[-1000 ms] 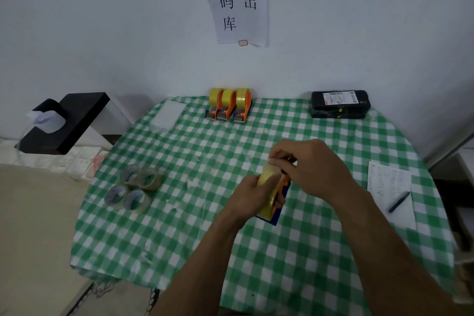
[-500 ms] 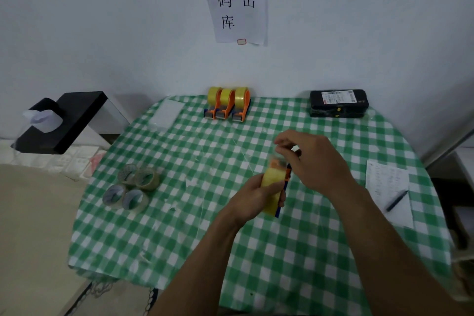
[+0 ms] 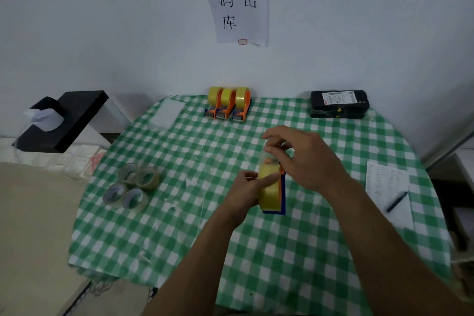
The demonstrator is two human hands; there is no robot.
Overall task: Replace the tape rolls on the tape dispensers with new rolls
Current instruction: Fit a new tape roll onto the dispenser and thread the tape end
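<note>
Dispenser (image 3: 282, 194) with full yellow roll (image 3: 268, 188), at the middle of the counter (image 3: 295, 277). We curl the left grip (image 3: 242, 194) round the roll; the right grip (image 3: 307, 161) pinches the free tape end (image 3: 266, 159). We judge the film light, sticky, easily creased: hold it by its edges.

Paper sign (image 3: 241, 0) on wall reads 请扫码出库; black box (image 3: 338, 104) label unreadably small.
</note>
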